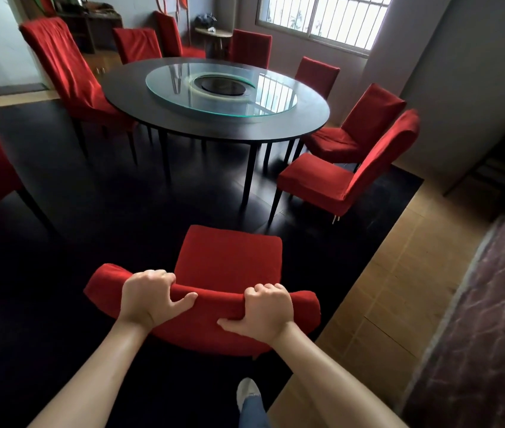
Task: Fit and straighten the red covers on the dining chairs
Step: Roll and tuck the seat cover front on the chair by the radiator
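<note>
A dining chair in a red cover (229, 257) stands right in front of me, seat facing the round table. My left hand (149, 296) grips the top of its backrest left of the middle, fingers curled over the far side and thumb on the near side. My right hand (268, 312) grips the same top edge further right in the same way. The cover looks smooth over the seat. A chair at the far left wears a wrinkled, loose red cover (59, 63).
The round dark table (291, 125) with a glass turntable (220, 88) stands ahead, ringed by several red-covered chairs, the nearest at right (337, 180). Black floor lies between me and the table. A patterned mattress (476, 335) lies at right. My shoe (248, 393) shows below.
</note>
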Available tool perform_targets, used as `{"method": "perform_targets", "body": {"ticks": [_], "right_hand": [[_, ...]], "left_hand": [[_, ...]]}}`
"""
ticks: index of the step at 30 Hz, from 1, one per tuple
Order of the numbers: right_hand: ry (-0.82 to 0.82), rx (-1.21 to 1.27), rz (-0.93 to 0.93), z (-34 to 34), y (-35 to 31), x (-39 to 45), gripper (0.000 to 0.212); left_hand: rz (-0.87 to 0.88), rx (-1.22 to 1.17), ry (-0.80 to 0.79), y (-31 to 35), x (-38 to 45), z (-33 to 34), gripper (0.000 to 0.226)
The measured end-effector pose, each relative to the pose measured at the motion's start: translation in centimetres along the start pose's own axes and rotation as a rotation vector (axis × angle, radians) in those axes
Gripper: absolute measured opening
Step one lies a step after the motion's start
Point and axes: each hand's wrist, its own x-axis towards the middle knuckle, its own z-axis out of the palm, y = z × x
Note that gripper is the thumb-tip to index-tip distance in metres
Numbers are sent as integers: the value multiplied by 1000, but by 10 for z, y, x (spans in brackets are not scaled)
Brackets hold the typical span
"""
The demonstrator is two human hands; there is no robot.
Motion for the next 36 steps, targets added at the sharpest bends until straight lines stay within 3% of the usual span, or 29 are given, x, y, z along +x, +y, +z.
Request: {"method": "perform_targets", "body": {"ticks": [3, 8, 13, 24, 36], "right_hand": [[-19, -5, -27, 4, 9, 9, 66], [-4, -9, -86, 13, 33, 41, 67], [14, -6, -110, 26, 42, 68, 69], [1, -23, -94, 45, 77, 115, 69], [15, -47, -65, 84, 122, 203, 69]], "left_hand": [[-17, -3, 16, 1, 5, 6, 85], [-59, 10, -26, 8, 30, 16, 65], [-68, 13, -5, 1, 47, 23, 72], [-60, 21, -28, 11, 99, 45, 63], [-14, 14, -25, -5, 199, 93, 63]]}}
